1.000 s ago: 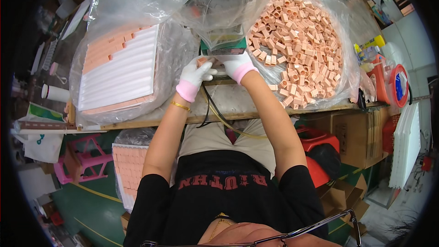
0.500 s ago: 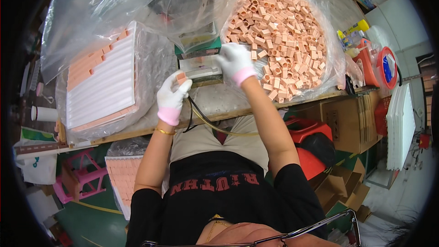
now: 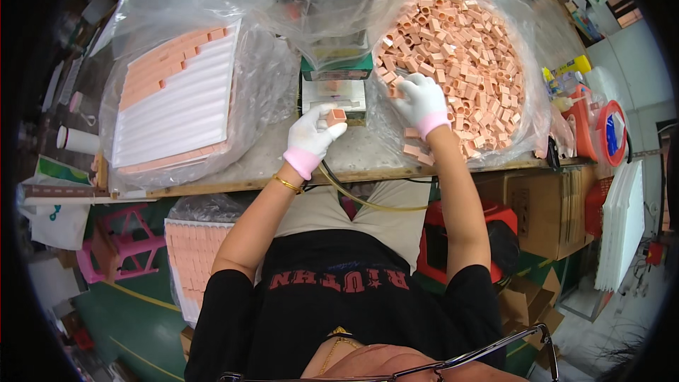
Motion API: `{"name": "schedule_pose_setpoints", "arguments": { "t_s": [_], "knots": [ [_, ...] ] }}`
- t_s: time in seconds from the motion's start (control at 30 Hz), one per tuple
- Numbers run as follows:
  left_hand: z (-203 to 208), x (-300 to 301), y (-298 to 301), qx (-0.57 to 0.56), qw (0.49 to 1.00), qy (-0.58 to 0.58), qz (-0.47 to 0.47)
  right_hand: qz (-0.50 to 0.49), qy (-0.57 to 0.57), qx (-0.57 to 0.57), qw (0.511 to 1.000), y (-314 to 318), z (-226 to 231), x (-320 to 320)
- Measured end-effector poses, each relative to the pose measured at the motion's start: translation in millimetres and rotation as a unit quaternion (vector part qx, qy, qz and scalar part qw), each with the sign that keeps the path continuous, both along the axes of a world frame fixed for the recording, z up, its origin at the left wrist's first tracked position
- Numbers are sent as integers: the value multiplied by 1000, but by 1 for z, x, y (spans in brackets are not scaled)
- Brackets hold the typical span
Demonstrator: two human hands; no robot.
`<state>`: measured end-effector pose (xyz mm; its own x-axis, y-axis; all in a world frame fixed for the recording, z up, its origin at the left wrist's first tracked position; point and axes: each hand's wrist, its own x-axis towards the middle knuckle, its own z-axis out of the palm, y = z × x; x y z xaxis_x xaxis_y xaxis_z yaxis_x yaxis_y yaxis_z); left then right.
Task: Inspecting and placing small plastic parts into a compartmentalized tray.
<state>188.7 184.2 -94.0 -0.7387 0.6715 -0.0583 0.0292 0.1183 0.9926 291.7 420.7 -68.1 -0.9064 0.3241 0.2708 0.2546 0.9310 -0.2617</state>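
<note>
My left hand [image 3: 309,140], in a white glove with a pink cuff, pinches a small peach-coloured square tube [image 3: 337,117] with its open end up. It is just in front of a small bench machine [image 3: 337,69] with a green body and a metal plate, partly covered by clear plastic. At the left edge of a heap of the same tubes [image 3: 460,49] is my right hand [image 3: 422,101], gloved alike. Its fingers are curled at a loose tube [image 3: 397,80] and seem to close on it; the glove partly hides the grip.
Left on the bench, a white ridged tray [image 3: 177,117] carries rows of peach tubes along its far side, inside clear plastic. A yellow hose [image 3: 361,201] and black cable hang over the bench's front edge. To the right stand a red container [image 3: 583,120] and cardboard boxes [image 3: 541,205].
My right hand has moved from the machine rightward to the heap's edge. My left hand still holds its tube, now turned with the opening showing. The whole view has shifted slightly.
</note>
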Motion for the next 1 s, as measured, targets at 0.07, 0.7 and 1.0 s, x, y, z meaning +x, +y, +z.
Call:
{"name": "schedule_pose_setpoints", "arguments": {
  "t_s": [0.07,0.7,1.0],
  "knots": [
    [2,0,5,5,1000,-12,-4,47,71,-205,975,-27,1,-3],
    [73,-27,-19,-98,936,329,-77,44,155,-246,956,-49,-19,-16],
    [30,-394,-130,-403,714,563,105,70,195,-371,905,-81,2,-92]
  ]
}}
